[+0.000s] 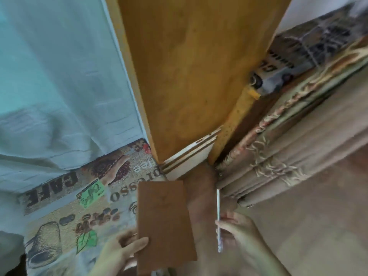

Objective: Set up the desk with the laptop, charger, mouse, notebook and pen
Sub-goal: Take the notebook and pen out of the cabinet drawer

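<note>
A brown notebook [165, 224] is held upright in front of me at the bottom centre; my left hand [123, 251] grips its lower left edge with the thumb across the cover. To the right, my right hand [237, 230] pinches a slim white pen [218, 218], which points up and away from me. The notebook and pen are apart, both in the air. The view is blurred. No laptop, charger or mouse is in view.
A coffee-patterned cloth [83, 212] lies lower left, below a pale blue curtain [59, 86]. A tall orange wooden panel [191, 66] rises in the middle. Beige drapes [298, 156] hang on the right, above a brown floor [310, 226].
</note>
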